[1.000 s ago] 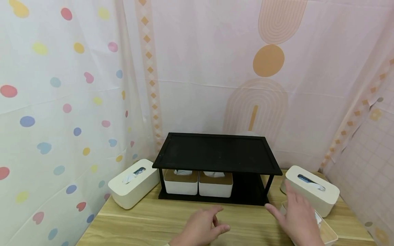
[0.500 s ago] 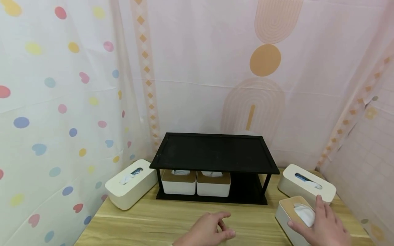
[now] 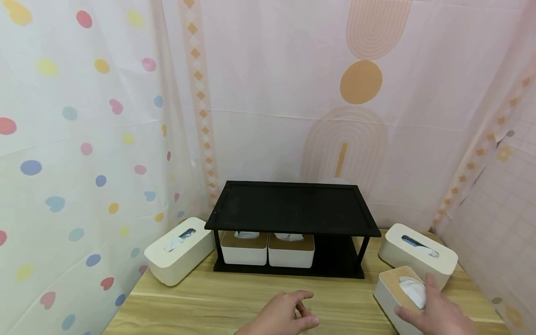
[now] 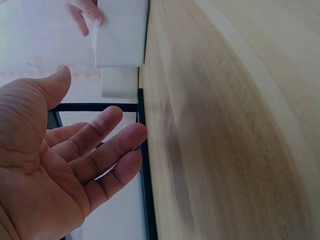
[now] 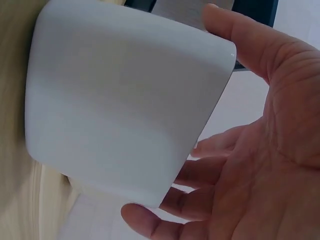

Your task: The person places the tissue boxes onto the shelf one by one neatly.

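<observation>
My right hand spans a white tissue box with a wood-coloured lid at the right front of the table. In the right wrist view, its thumb lies along one side of the white box and its fingers on the other. A white tissue tuft sticks up from the lid. My left hand hovers over the table front, holding nothing. In the left wrist view, the left hand's fingers are loosely bent, palm showing.
A black two-level rack stands at the middle back. Two similar wood-lidded tissue boxes sit side by side on its lower level. Long white tissue boxes flank it, one at left and one at right. Patterned curtains enclose the table.
My right hand moved right onto the wood-lidded tissue box, then settled lower around it. The box now stands at a different angle than at first. My left hand barely moved.
</observation>
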`<action>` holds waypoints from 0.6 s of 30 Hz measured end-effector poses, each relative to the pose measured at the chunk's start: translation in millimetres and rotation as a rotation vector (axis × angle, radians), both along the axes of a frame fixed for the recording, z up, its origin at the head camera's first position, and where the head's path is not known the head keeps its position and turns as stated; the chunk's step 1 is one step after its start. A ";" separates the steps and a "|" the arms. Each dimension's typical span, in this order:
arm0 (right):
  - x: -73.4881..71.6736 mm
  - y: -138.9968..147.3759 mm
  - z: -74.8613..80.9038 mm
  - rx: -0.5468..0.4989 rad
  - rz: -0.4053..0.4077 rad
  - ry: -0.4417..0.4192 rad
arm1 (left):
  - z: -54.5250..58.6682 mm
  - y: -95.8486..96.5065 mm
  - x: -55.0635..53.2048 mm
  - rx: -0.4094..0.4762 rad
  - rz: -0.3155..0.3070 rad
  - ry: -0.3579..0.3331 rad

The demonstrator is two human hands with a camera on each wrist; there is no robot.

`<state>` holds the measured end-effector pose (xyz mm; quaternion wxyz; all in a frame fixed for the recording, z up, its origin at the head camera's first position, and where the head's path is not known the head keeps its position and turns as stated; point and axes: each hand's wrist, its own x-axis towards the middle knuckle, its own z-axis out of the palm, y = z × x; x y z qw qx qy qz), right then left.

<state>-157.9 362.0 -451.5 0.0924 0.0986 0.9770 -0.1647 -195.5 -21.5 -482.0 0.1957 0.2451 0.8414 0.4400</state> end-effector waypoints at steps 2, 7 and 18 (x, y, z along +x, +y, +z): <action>-3.2 -5.0 1.2 0.000 0.034 0.011 | -0.6 0.0 -0.1 0.006 0.000 0.000; -11.1 -26.0 2.6 -0.032 0.140 0.053 | -2.0 -1.2 -0.4 0.030 0.003 0.002; -20.2 -81.4 3.3 -0.129 0.440 0.214 | -4.0 -2.7 -1.4 0.020 0.036 0.131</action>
